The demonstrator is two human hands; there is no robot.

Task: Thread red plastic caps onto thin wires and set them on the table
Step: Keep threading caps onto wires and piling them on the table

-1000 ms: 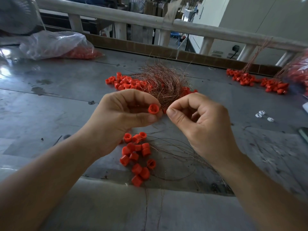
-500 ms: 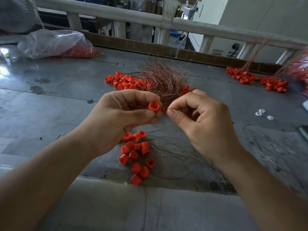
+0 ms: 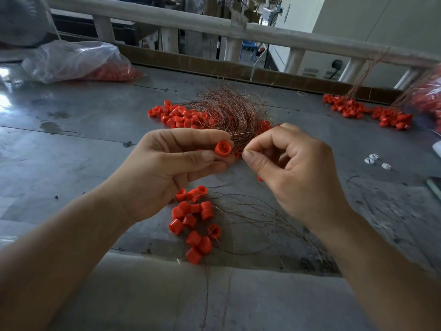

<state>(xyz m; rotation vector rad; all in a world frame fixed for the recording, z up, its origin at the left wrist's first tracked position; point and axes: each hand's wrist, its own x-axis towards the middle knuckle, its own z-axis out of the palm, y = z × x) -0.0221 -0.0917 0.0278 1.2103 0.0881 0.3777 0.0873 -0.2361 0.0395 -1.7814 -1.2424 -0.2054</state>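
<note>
My left hand (image 3: 171, 168) pinches a red plastic cap (image 3: 223, 147) between thumb and fingers, its open end facing me. My right hand (image 3: 293, 168) is just right of it, thumb and forefinger pinched together on a thin copper wire that is barely visible. Behind both hands lies a tangled bundle of thin wires (image 3: 229, 111) with a heap of loose red caps (image 3: 181, 117) at its left. Below my hands, a cluster of threaded caps (image 3: 193, 223) lies on the grey table (image 3: 71, 163), their wires (image 3: 262, 216) trailing to the right.
A clear plastic bag with red caps (image 3: 78, 60) lies at the back left. More threaded caps (image 3: 372, 113) sit at the back right beside another bag (image 3: 429, 96). Small white parts (image 3: 377, 161) lie to the right. A railing (image 3: 214, 27) runs behind the table.
Both hands stay nearly in place. The cap in my left hand has tilted slightly, and my right fingertips have closed in toward it.
</note>
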